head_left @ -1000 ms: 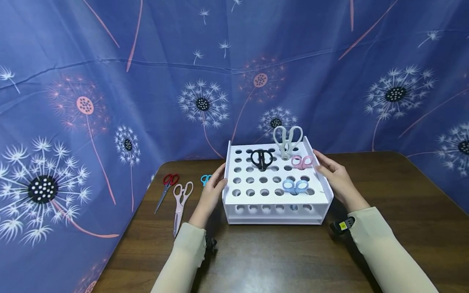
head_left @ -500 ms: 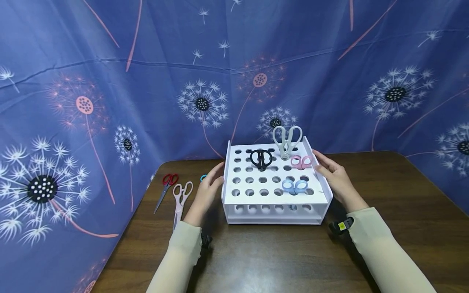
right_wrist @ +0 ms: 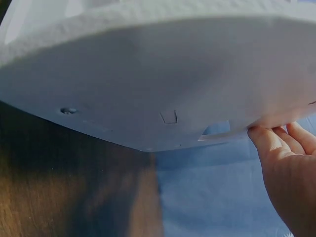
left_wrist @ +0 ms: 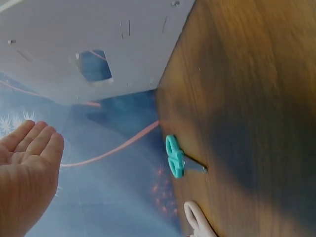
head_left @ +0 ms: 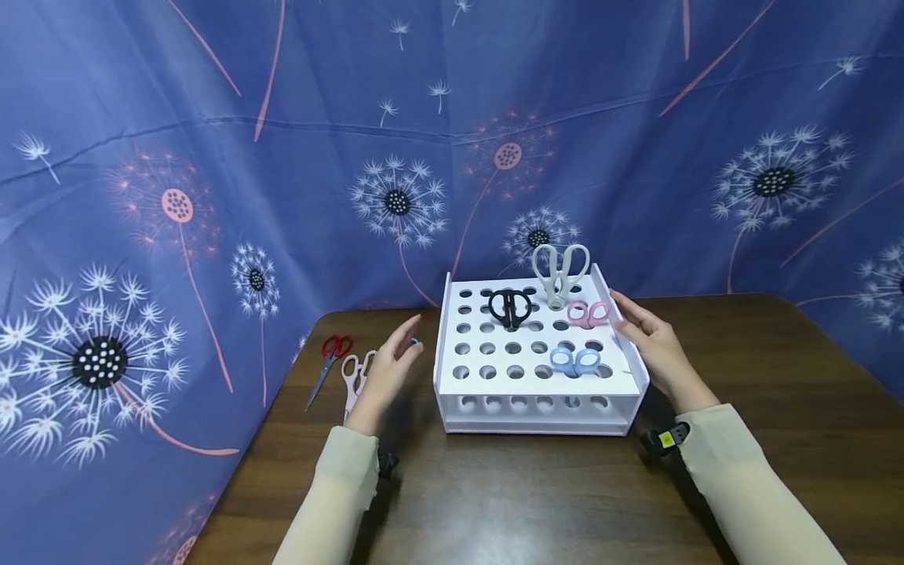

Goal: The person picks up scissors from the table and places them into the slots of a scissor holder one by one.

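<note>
We see the white perforated rack point(head_left: 508, 387) standing on the bench point(head_left: 508, 502), its back nr the dandelion curtain point(head_left: 607, 63). The R hand point(head_left: 658, 349) rests on its R side wall; the fingers are nearly straight and touch the outer face, but we cannot tell if the tips hook behind the back edge. The L hand point(head_left: 386, 370) is apart from the rack's L wall and holds nothing; its fingers lie side by side, w/ the thumb standing off.

We judge that the step in hand is steadying or placing of the rack, w/ only the R hand in contact. The next move, in our opinion, calls for lifting the R fingers off w/o tilting the rack.

In the holes stand grey-green scissors point(head_left: 558, 292), black scissors point(head_left: 510, 314), pink scissors point(head_left: 588, 320) and blue scissors point(head_left: 575, 367). On the bench to the L lie red scissors point(head_left: 330, 357), pale pink scissors point(head_left: 351, 399) and turquoise scissors point(left_wrist: 177, 157), the last mostly hidden by the L hand in the head view.

Abt. room: a strip of bench separates the L hand from the rack; in front and on the R the wood extends wide; behind, the curtain leaves little space.
</note>
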`<state>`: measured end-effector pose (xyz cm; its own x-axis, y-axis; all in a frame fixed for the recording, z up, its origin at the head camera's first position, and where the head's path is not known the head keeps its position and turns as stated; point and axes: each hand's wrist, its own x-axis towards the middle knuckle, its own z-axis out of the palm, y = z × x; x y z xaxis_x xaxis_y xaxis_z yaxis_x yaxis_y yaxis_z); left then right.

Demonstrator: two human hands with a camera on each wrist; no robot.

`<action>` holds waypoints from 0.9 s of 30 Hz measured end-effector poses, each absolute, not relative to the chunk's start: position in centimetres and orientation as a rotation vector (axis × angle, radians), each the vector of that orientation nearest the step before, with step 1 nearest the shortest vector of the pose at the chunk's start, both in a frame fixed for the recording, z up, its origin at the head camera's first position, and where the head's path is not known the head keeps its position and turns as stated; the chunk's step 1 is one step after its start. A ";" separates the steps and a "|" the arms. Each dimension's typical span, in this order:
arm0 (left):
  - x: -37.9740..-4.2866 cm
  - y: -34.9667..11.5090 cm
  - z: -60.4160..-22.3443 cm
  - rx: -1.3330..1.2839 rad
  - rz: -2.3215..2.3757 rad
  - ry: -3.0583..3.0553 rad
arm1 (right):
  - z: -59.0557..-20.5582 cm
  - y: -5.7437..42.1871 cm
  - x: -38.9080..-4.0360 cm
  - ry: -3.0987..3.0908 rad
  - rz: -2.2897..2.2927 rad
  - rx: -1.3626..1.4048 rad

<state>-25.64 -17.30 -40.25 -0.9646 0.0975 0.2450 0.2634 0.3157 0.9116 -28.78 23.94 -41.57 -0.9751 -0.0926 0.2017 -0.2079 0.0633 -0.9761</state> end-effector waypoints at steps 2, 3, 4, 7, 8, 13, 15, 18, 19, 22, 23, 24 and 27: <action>-25.3 -17.3 -39.8 -0.308 -1.700 -2.460 | -41.6 24.1 -28.7 -2.230 2.068 0.306; -24.9 -17.3 -39.3 -0.294 -1.687 -2.482 | -41.6 24.1 -28.6 -2.238 2.063 0.301; -24.7 -17.4 -38.9 -0.282 -1.679 -2.504 | -41.6 24.2 -28.6 -2.245 2.057 0.301; -24.6 -18.2 -38.5 -0.231 -1.656 -2.566 | -41.5 24.1 -28.5 -2.261 2.047 0.304; -24.6 -18.5 -38.4 -0.228 -1.646 -2.587 | -41.5 24.1 -28.5 -2.260 2.048 0.310; -26.0 -20.4 -39.8 -0.242 -1.552 -2.622 | -41.5 24.1 -28.4 -2.245 2.061 0.320; -26.1 -21.0 -39.8 -0.244 -1.503 -2.640 | -41.4 24.2 -28.3 -2.257 2.050 0.308; -26.3 -21.8 -39.8 -0.234 -1.442 -2.662 | -41.4 24.2 -28.2 -2.273 2.036 0.297; -26.3 -22.1 -39.8 -0.234 -1.431 -2.667 | -41.5 24.2 -28.2 -2.269 2.045 0.297; -26.5 -23.0 -39.7 -0.219 -1.407 -2.686 | -41.4 24.1 -28.1 -2.249 2.073 0.309; -26.5 -23.3 -39.6 -0.216 -1.396 -2.693 | -41.4 24.1 -28.2 -2.242 2.081 0.315; -26.6 -23.7 -39.6 -0.214 -1.383 -2.701 | -41.3 24.0 -28.2 -2.235 2.089 0.319; -26.8 -24.7 -39.3 -0.215 -1.354 -2.718 | -41.3 23.9 -28.2 -2.221 2.101 0.332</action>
<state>-26.85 -24.73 -39.34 -0.9853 0.0825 0.1498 0.1693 0.5954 0.7854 -28.22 23.89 -41.26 -0.9746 -0.1101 0.1952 -0.2010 0.0439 -0.9786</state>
